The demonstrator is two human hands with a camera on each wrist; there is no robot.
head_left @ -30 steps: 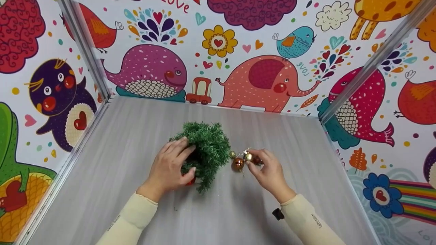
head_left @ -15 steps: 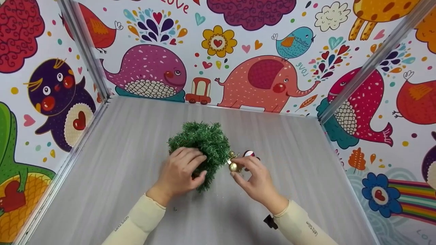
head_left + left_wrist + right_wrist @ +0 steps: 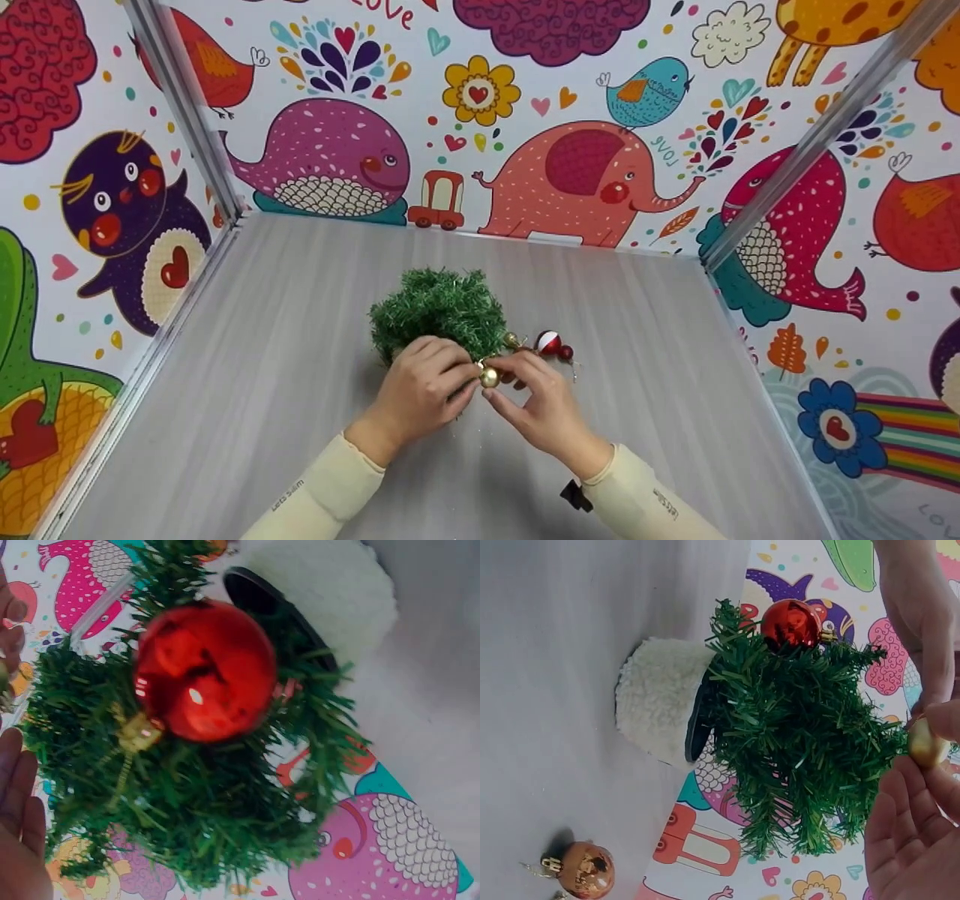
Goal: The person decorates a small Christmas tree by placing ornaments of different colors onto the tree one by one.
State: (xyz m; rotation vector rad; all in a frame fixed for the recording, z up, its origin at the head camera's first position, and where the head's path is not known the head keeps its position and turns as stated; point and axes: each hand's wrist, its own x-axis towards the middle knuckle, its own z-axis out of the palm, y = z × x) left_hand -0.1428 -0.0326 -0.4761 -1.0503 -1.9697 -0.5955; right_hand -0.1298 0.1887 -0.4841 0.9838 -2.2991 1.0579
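Left hand [image 3: 429,386], head view: fingers bent, tips meeting the gold ball [image 3: 490,377]; whether they pinch it, I cannot tell.
Right hand [image 3: 546,405], head view: narrowed, thumb and fingers pinching the gold ball just beside the green tree [image 3: 442,307].
Red ball [image 3: 206,671], left wrist view: sits against the tree's branches.
White fluffy pot [image 3: 660,701], right wrist view: holds the tree and stands on the grey table [image 3: 555,690], where a copper ball [image 3: 589,870] lies.

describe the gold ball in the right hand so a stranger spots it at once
Find the bushy green tree on the grey table. At its near side, the right hand pinches a shiny gold ball, the only ball being held.
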